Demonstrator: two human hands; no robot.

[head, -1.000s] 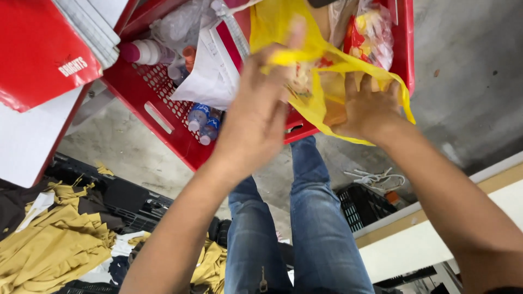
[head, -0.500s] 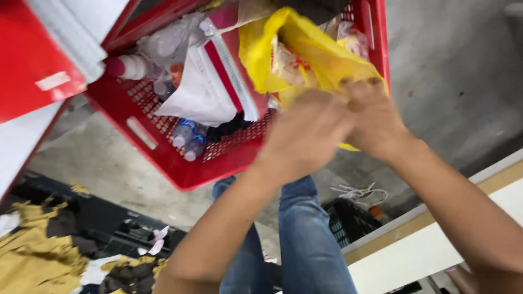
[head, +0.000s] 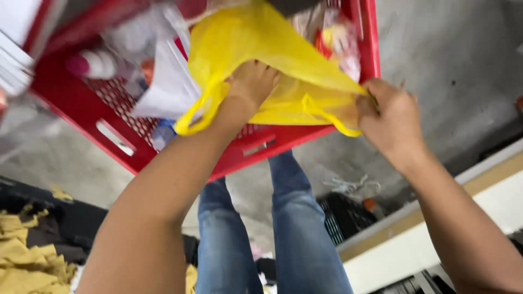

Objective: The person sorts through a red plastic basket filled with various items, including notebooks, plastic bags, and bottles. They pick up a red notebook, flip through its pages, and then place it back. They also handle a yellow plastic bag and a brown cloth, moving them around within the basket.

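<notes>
Yellow plastic bag [head: 272, 60] is held over the red basket [head: 71, 103]: its edge is pinched by the right hand [head: 389, 117], its mouth entered by the left hand [head: 253, 81], fingers hidden; bare floor [head: 452, 65] lies rightward.

1. The yellow bag [head: 283, 65], upper centre of the frame, looks like thin, smooth plastic film with a slight sheen.
2. The red crate [head: 81, 109] beneath it is hard moulded plastic with a perforated wall.
3. The white sheets [head: 169, 87] at upper left look like matt paper.
4. The floor [head: 452, 71] at right is rough, matt concrete.
5. The jeans [head: 294, 234] at lower centre are faded blue denim cloth.
</notes>
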